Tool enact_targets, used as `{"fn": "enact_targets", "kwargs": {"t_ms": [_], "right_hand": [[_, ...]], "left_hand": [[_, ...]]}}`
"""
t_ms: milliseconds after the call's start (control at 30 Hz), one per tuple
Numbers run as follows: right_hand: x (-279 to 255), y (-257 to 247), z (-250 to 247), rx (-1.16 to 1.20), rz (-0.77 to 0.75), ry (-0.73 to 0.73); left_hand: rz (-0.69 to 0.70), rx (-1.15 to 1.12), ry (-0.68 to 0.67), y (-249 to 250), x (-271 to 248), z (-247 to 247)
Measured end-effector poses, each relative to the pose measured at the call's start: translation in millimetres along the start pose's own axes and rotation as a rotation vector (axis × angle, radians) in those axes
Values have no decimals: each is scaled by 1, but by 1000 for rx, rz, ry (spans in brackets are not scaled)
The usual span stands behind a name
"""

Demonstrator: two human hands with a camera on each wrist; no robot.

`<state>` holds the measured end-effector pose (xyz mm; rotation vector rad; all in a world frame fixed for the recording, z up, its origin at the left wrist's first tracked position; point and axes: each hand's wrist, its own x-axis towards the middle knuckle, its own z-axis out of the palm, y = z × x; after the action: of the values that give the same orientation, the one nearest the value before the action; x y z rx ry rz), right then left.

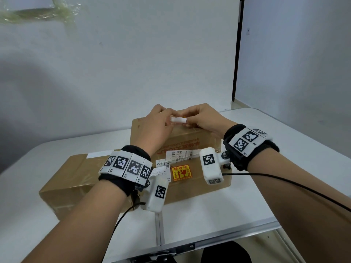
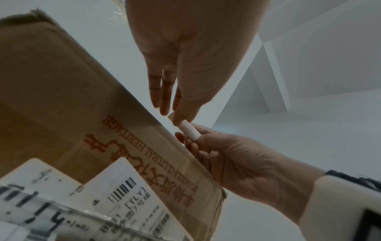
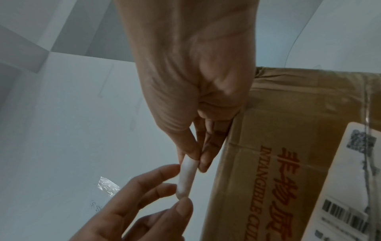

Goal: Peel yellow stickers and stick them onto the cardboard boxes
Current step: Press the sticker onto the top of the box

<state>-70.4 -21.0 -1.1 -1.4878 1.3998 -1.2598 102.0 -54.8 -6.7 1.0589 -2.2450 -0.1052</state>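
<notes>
Both hands hold a small white rolled sticker strip above the far edge of the printed cardboard box. My left hand pinches its left end between thumb and fingers, and my right hand pinches the right end. A sliver of yellow shows at the strip's top. In the left wrist view my left hand touches the strip. In the right wrist view my right hand grips the strip at its top. One yellow sticker lies stuck on the box's top.
A second plain cardboard box lies to the left, touching the first. White shipping labels cover part of the printed box. Both boxes rest on a white folding table against a white wall. Cables trail from both wrist cameras.
</notes>
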Motion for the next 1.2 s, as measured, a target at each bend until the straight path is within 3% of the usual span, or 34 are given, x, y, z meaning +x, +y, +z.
{"fn": "enact_targets", "kwargs": {"t_ms": [233, 700, 1200], "right_hand": [[5, 0, 5, -113, -26, 23], [18, 15, 9, -239, -142, 89], [19, 17, 9, -417, -216, 70]], "left_hand": [[-65, 67, -18, 3, -3, -4], [145, 279, -71, 10, -15, -6], [172, 332, -108, 17, -21, -11]]}}
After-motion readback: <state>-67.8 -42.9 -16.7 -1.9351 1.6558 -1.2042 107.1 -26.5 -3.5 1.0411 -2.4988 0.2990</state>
